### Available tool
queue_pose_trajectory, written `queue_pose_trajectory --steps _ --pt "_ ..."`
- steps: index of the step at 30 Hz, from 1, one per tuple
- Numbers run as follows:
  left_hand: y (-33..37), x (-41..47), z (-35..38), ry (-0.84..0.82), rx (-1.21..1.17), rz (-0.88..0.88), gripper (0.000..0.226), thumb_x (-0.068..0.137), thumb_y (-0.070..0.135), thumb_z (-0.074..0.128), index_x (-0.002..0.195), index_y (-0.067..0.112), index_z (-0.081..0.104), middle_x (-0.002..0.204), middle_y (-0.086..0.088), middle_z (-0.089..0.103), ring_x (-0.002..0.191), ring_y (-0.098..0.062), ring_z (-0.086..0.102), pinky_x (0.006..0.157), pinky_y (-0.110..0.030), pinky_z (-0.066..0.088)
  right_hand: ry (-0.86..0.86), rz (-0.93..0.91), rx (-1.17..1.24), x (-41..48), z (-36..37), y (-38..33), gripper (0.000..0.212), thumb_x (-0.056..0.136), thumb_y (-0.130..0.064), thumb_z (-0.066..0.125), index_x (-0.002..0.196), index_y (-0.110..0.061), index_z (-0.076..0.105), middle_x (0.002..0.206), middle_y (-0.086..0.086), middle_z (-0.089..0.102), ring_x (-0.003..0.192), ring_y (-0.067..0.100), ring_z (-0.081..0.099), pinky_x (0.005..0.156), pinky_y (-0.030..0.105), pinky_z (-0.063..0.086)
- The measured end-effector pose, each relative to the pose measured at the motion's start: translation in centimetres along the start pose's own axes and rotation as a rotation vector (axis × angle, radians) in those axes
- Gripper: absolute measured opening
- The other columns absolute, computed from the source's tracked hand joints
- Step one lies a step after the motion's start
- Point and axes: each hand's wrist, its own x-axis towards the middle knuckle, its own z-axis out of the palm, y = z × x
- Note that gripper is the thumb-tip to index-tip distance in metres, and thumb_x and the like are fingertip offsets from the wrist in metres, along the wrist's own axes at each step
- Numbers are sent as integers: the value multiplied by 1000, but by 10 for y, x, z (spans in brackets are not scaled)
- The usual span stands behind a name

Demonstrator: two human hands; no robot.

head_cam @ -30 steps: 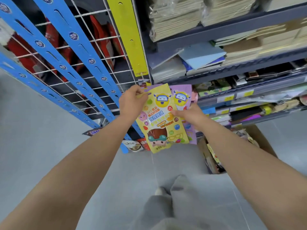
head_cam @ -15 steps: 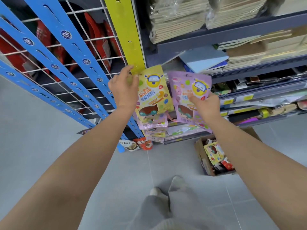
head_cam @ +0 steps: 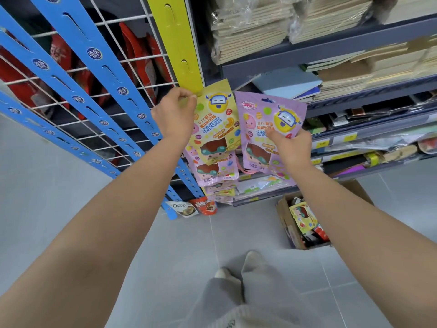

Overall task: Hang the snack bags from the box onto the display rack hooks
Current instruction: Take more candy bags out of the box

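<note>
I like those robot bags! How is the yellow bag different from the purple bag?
The left hand pinches the yellow bag at its top corner, while the right hand holds the purple bag near its middle. The yellow bag is up against the yellow strip; the purple bag is off to the side, in front of the shelves. Both show a robot face and a cartoon head.

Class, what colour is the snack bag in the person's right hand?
Light purple snack bag, gripped by the right hand; the head view shows it best.
</note>
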Motion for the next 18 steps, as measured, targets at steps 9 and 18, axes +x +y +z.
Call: queue_pose_trajectory --steps 9,18 --pt "27 0 -2 -62 -158 -376 41 78 30 62 47 21 36 46 9 42 60 -15 46 101 -48 31 -28 -19 83 -15 2 -7 18 75 -8 75 72 -22 63 76 -6 66 71 5 65 59 14 53" --pt "35 -5 -12 -88 -411 -569 30 65 18 58 51 17 31 50 3 35 46 -17 30 56 -29 34 -131 -18 47 -21 7 -9 15 76 -10 75 89 -10 68 80 -6 68 75 6 66 67 19 55"
